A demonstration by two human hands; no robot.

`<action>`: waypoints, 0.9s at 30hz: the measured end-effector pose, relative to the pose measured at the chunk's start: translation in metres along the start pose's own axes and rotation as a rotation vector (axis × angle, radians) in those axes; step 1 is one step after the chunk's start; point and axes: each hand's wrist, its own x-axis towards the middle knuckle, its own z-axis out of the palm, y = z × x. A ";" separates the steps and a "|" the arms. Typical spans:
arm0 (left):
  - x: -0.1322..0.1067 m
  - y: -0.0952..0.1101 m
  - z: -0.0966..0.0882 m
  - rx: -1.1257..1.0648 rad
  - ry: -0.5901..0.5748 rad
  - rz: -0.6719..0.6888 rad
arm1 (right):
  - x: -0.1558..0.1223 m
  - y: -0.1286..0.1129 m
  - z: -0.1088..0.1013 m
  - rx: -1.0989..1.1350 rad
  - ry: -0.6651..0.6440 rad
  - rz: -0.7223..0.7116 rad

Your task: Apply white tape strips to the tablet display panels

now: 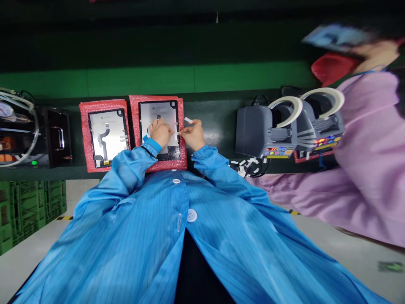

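Two tablet back panels lie on red bubble-wrap sheets on the dark bench. My left hand (160, 132) rests closed on the right panel (158, 113), fingers curled and pressing near its middle. My right hand (193, 133) is at the panel's right edge, pinching a small white strip of tape (176, 132) that spans toward my left hand. Another white strip (188, 120) sticks up by my right fingers. The left panel (107, 136) lies untouched beside it, a bent flex cable showing on it.
Two grey tape dispensers (284, 126) with white tape rolls stand right of the panels, cut strips lying at their front. A person in a pink coat (363, 160) stands at the right. A black box (58, 137) and gauge equipment sit left; green crates (28, 207) below.
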 end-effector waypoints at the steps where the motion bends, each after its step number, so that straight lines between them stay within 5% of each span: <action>1: -0.001 0.002 -0.001 0.007 -0.010 -0.010 | 0.001 0.000 0.000 -0.011 0.000 0.005; 12: -0.002 0.000 -0.018 -0.032 0.075 -0.039 | 0.005 0.016 -0.019 0.197 -0.102 -0.014; 20: 0.013 -0.006 -0.036 -0.149 -0.025 0.233 | -0.005 -0.018 -0.029 0.086 -0.406 -0.236; 27: 0.012 -0.004 -0.032 -0.096 -0.100 0.157 | -0.009 -0.025 -0.028 -0.081 -0.309 -0.215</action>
